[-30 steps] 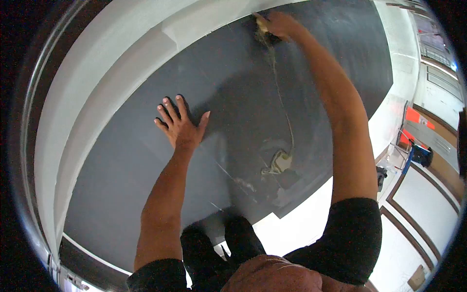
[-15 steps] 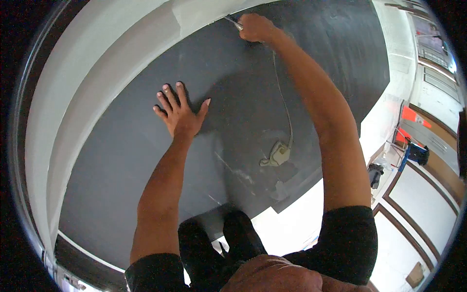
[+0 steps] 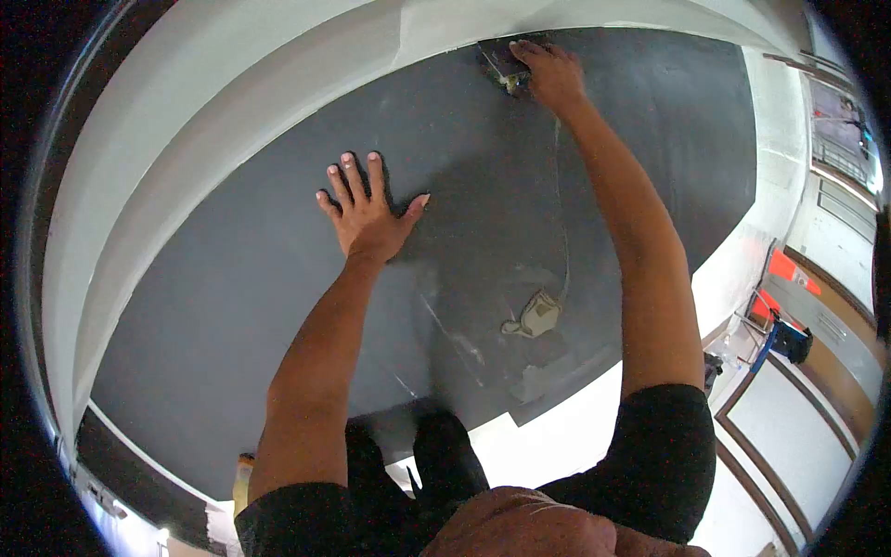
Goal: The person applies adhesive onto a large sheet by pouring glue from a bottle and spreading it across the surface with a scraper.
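Big grey panel (image 3: 260, 297) filling the view, white border (image 3: 232, 116) curving round its far side! Left hand (image 3: 373, 221) planted mid-panel, fingers spread wide, holding nothing; right hand (image 3: 554, 79) stretched to the far edge, gripping a scraper (image 3: 498, 58). Pale patch (image 3: 538, 314) sits near, right of centre, a thin line (image 3: 561, 213) running from it toward the right hand. And the scraper? Right by the border, paste (image 3: 509, 84) on its blade: spreading or scraping, I judge. The next move calls for a low blade, even pressure and that left palm steady.
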A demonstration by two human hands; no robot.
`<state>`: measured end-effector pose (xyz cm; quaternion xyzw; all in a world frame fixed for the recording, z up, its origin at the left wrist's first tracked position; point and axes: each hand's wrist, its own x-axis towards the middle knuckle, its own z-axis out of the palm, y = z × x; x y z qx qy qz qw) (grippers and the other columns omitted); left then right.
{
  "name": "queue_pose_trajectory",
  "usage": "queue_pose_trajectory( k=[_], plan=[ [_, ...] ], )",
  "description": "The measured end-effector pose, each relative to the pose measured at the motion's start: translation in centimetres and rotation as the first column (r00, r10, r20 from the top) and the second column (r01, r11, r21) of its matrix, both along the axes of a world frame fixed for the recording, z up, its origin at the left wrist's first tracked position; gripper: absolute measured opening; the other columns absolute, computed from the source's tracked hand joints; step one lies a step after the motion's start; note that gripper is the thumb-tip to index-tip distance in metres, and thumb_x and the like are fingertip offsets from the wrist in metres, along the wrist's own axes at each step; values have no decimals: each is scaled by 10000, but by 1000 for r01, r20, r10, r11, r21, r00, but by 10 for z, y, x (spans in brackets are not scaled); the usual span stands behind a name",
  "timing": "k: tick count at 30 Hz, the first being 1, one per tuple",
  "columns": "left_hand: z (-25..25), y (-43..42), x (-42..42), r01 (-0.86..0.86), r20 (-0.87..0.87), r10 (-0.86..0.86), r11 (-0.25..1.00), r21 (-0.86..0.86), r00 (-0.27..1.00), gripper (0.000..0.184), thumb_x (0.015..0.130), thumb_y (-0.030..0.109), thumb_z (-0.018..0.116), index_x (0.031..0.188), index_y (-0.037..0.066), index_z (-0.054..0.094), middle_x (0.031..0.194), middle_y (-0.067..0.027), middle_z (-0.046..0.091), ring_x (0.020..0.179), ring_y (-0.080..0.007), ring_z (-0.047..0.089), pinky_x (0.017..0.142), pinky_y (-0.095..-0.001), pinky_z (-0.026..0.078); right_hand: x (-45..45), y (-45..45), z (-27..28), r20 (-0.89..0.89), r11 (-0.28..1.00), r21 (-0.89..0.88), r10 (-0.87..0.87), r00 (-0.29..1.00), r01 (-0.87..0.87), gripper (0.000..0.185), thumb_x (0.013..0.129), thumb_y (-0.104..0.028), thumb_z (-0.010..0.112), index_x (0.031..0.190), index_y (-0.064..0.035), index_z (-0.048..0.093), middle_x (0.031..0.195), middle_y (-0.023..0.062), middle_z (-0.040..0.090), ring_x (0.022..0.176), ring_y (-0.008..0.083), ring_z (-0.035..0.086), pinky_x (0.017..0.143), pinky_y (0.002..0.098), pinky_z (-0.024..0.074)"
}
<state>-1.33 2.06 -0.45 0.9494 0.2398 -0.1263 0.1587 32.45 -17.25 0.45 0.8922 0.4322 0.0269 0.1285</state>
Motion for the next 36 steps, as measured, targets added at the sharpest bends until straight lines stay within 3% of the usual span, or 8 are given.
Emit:
queue_pose_trajectory(
  k=[9,11,14,18,20,26,33,36],
  plan=[
    [-1,-1,0,-5,16,5,1000,16,1000,1069,853,809,521,1628,168,159,1682,-230,90,1549,-455,49,1183,-698,52,14,-5,24,-171,977,-142,-181,968,158,519,848,-181,600,1361,-258,602,1240,147,688,1168,357,641,971,490,530],
    [-3,-1,-2,10,37,-11,1000,24,999,1068,853,816,511,1626,168,161,1681,-231,93,1550,-453,49,1183,-697,56,-2,14,61,-268,884,-287,-444,855,369,445,875,-247,557,1301,-135,621,1221,205,677,1155,399,634,965,516,519],
    [-6,-1,-3,0,59,0,1000,13,998,1059,856,825,494,1623,168,177,1678,-236,104,1548,-458,53,1181,-701,60,13,3,32,-307,906,-186,-421,854,380,444,897,-306,531,1229,-27,625,1208,260,662,1140,442,626,969,528,500],
    [-10,-1,-7,0,92,0,1000,7,996,1057,858,833,476,1620,158,191,1677,-240,98,1546,-464,51,1178,-705,61,-9,34,38,-512,946,-88,-312,801,313,460,903,-334,538,1185,16,636,1206,272,657,1149,460,616,970,528,491],
    [-8,1,-8,-3,89,4,1000,-3,996,1026,881,823,444,1626,169,181,1683,-207,92,1556,-426,22,1199,-664,52,-13,43,30,-446,946,-27,-300,843,322,633,1001,-554,421,1264,-20,634,1242,262,663,1153,459,632,1015,540,496],
    [-6,6,-18,-4,277,25,997,-76,960,1035,866,827,465,1594,117,276,1662,-254,142,1540,-472,77,1174,-709,70,-69,101,57,-471,912,-222,-410,781,345,611,1004,-530,429,1212,-3,656,1222,283,656,1166,464,623,1012,545,491],
    [-22,29,-43,62,525,79,968,-245,848,1010,828,785,580,1548,108,375,1610,-251,289,1523,-459,162,1187,-668,113,-120,146,26,-415,916,-160,-400,817,367,454,936,-380,544,1204,-28,646,1302,254,619,1196,440,614,1015,531,504],
    [11,71,-136,-162,584,222,975,-155,781,872,766,648,730,1384,68,525,1454,-226,454,1411,-473,317,1117,-650,223,-143,163,24,-461,929,-79,-355,813,361,475,867,-371,604,1198,-32,646,1272,241,641,1192,449,614,997,526,507]
  ],
)
